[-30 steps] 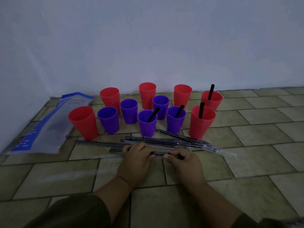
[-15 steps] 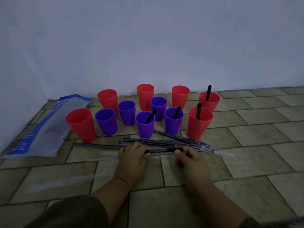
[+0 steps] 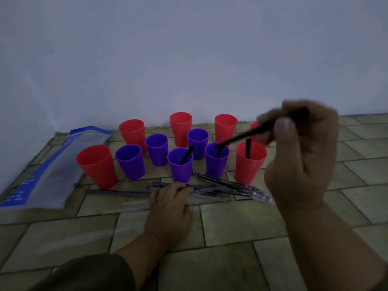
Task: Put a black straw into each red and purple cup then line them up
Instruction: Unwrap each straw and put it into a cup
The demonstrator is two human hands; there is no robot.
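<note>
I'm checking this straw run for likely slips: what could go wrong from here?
1. The right hand holds a black straw low across the tightly packed cups; it might knock the red cup or the purple cup, which already seems to hold a straw.
2. The left hand rests on the wrapped straws; shifting them could nudge the front cups.

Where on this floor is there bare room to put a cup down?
The tiles right of the front red cup, towards the wall, are bare, and so are those nearest the camera. It is crowded among the cups, at the wrapped straws under the left hand, and by the blue bag.
</note>
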